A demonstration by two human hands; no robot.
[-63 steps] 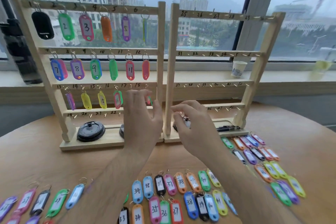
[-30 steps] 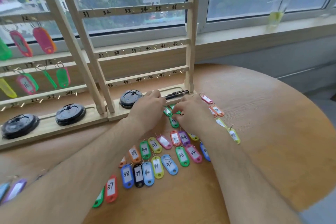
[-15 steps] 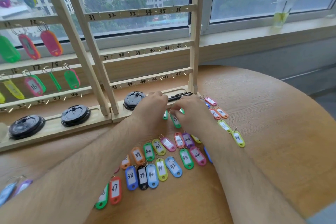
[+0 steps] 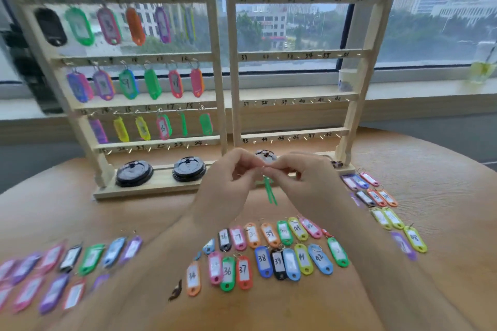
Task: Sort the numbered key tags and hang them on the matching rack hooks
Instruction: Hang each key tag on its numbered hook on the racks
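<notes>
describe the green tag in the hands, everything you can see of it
The green tag is bright green plastic, seen edge-on as two thin strips, so it may be two tags; blur hides which. No number shows. It hangs nearly upright, lower end tilted slightly right, clear of the table, before the rack. The left hand and right hand pinch its top, fingertips meeting there; no ring can be made out.

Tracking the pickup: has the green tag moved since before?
Yes. The green tag rose off the table, pinched between left hand and right hand.
</notes>
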